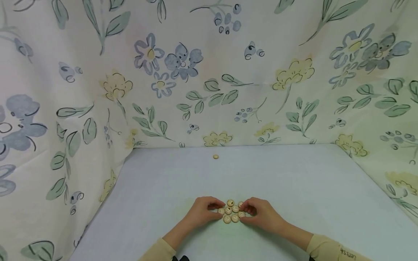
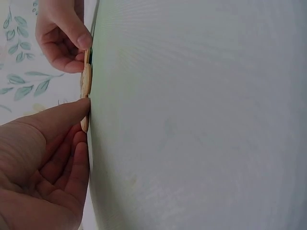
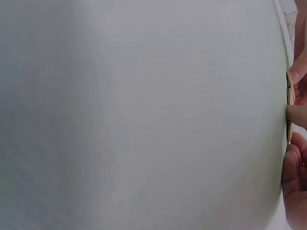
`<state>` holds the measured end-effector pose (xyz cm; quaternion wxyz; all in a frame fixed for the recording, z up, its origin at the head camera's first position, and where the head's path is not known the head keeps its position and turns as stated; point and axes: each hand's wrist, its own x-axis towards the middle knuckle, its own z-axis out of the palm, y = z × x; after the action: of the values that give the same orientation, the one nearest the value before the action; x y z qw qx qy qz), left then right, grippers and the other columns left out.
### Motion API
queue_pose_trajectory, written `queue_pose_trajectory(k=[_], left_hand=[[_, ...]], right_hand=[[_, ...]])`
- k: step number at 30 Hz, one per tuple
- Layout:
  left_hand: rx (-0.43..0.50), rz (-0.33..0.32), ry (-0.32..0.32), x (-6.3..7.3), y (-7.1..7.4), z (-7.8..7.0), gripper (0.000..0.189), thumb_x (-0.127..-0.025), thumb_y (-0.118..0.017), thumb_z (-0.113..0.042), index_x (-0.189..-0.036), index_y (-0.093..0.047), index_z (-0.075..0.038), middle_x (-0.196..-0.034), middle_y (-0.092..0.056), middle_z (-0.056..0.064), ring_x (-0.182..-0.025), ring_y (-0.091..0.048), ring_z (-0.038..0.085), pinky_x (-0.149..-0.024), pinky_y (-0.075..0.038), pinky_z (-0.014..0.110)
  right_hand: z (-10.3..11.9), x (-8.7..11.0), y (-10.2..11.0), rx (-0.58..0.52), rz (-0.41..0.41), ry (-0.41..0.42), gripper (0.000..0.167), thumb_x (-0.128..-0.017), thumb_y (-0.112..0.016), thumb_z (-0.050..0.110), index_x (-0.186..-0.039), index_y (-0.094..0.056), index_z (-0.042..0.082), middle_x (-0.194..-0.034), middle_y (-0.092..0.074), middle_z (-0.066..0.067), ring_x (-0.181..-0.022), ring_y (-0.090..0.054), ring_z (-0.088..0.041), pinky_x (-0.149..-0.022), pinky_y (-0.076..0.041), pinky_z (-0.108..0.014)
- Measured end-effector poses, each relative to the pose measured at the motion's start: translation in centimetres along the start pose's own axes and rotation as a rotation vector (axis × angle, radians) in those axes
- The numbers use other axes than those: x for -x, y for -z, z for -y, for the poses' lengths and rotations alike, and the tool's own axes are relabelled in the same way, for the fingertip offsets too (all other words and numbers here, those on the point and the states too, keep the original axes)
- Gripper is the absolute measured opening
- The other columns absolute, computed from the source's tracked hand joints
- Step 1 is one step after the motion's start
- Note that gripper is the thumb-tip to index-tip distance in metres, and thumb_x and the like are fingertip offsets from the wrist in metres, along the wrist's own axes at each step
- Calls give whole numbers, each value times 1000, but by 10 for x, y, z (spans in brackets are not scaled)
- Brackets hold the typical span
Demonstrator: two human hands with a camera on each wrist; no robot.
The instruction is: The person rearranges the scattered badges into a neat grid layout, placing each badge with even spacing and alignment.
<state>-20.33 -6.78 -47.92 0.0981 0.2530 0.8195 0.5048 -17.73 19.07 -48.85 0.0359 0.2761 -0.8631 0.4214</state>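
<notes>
Several small round tan discs (image 1: 235, 208), wooden-looking with dark marks on top, lie flat in a tight cluster on the white table (image 1: 163, 181). From the left side, my left hand (image 1: 201, 212) has thumb and forefinger around the outermost disc (image 1: 221, 211) and pinches it. Opposite, my right hand (image 1: 262, 214) pinches a disc (image 1: 241, 214) at the cluster's right edge, its other fingers curled under. The left wrist view shows the discs (image 2: 86, 79) edge-on between both hands. In the right wrist view they form a thin strip (image 3: 290, 93), partly hidden by fingers.
A single similar disc (image 1: 216, 156) lies apart near the table's far edge. Floral cloth (image 1: 209, 72) hangs behind the table and along its left and right sides.
</notes>
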Motion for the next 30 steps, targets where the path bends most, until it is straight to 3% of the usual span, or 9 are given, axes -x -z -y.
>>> queue_pose_trajectory(k=[10,30], left_hand=[[-9,-1,2,1,1,-3,27,-76,-81,-5,-102,-74,-3,-100,-72,4,-93,-64,16,-85,-53,25],[-19,2,24,0,0,-1,27,-76,-82,-5,-102,-74,-4,-99,-72,2,-92,-64,13,-84,-52,23]], right_hand=[[2,-4,4,-12,70,-70,23,-78,-83,23,-92,-68,12,-81,-60,6,-72,-54,-7,-62,-48,-20],[5,-7,9,-51,69,-170,24,-76,-84,23,-90,-69,12,-78,-64,8,-69,-57,-2,-62,-52,-21]])
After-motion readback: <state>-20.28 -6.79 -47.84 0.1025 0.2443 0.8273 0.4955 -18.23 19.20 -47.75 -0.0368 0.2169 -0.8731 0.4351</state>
